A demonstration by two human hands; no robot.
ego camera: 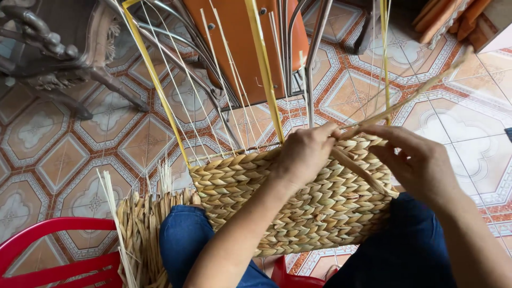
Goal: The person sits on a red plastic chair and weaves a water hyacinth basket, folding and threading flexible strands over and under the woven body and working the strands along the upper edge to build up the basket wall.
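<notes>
A half-woven straw basket (250, 186) of braided tan fibre rests on my lap. Thin pale stakes and yellow strips (264, 64) rise from its top edge. My left hand (306, 154) presses on the upper rim, its fingers closed over the weave. My right hand (416, 160) pinches a twisted tan fibre strand (368, 176) that runs from the rim down across the basket's right side and also up to the right.
A bundle of loose dried fibre (141, 229) lies left of my knee. A red plastic stool (53, 256) is at the lower left. An orange metal-legged chair (240, 42) stands ahead, a carved wooden chair (58, 48) at the upper left, on a patterned tile floor (469, 117).
</notes>
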